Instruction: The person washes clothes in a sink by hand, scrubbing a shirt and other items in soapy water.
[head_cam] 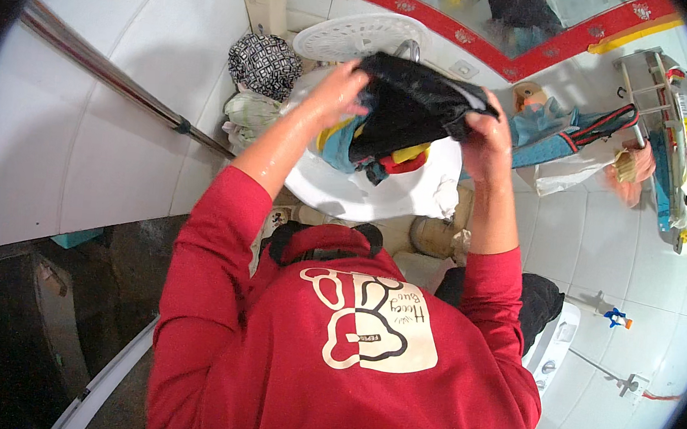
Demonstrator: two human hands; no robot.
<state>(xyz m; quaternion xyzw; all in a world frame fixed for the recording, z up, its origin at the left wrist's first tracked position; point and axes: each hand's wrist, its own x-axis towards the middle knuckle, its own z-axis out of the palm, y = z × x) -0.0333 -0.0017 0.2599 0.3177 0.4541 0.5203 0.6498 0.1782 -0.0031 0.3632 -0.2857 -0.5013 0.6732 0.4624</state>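
Note:
A black cloth garment is spread between my two hands above a white washbasin. My left hand grips its left edge, and the wet fingers partly hide the fabric there. At its right edge, my right hand pinches the cloth between thumb and fingers. Beneath it in the basin lies a heap of blue, yellow and red cloth. A white cloth hangs over the basin's right rim. The faucet shows just behind the black garment.
A white plastic basket leans behind the basin. Left of it are a black-and-white patterned bundle and a pump bottle. A metal rail crosses the left wall. A loaded rack is at right, a white washing machine lower right.

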